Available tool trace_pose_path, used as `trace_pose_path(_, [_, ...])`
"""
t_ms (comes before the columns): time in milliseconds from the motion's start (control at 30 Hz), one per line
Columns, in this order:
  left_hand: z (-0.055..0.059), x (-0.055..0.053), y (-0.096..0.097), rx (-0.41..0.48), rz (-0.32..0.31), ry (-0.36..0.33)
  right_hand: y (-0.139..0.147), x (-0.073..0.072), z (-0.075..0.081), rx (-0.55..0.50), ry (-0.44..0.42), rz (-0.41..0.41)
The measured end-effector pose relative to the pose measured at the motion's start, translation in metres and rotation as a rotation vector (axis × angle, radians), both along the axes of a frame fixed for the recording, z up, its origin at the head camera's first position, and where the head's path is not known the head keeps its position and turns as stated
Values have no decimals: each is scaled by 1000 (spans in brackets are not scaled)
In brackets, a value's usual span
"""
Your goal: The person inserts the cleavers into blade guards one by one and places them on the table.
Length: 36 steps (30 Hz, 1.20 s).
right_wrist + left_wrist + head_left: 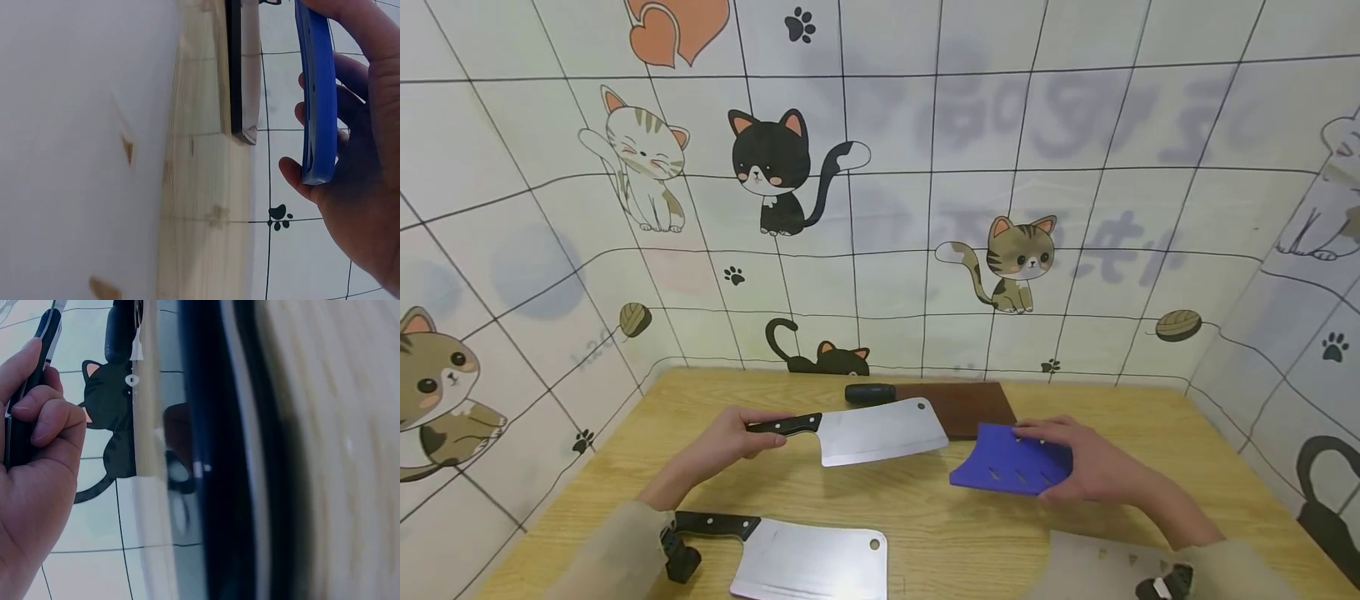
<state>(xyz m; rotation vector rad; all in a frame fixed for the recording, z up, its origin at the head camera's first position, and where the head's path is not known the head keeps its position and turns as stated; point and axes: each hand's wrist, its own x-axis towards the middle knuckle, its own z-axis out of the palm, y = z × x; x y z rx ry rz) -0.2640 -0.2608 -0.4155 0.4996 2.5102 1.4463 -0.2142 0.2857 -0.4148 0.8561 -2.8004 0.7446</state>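
Observation:
My left hand (741, 437) grips the black handle of a cleaver (880, 433), its broad steel blade pointing right above the table. In the left wrist view, the left hand's fingers (42, 419) curl round that handle. On the right, my right hand (1093, 462) holds a blue slotted piece (1018, 458) with a curved left edge, lifted off the table. The right wrist view shows this blue piece (322, 106) edge-on between thumb and fingers. A gap separates the blade tip from the blue piece.
A second cleaver (816, 558) lies at the front left, under the left forearm. At the back lies a brown rectangular piece (958, 404) with a black handle (870, 394) at its left. A white piece with triangular holes (1086, 562) lies at the front right of the wooden table (925, 517).

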Motion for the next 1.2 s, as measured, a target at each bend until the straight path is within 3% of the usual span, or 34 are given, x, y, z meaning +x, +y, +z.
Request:
trace_pose_path(233, [0,-10,11,9,-28,62,-12,-8,-3,-55,-23,52])
trace_pose_path(500, [2,-12,15,37,-29,34,-16,-12,-5,-66,-20,98])
trace_pose_path(933, [-1,-11,17,48,-22,11,-19,-12,-7,-58,-58,80])
trace_pose_path(1200, [0,-9,21,84,-42,-3,-18,-10,-9,-93,-26,32])
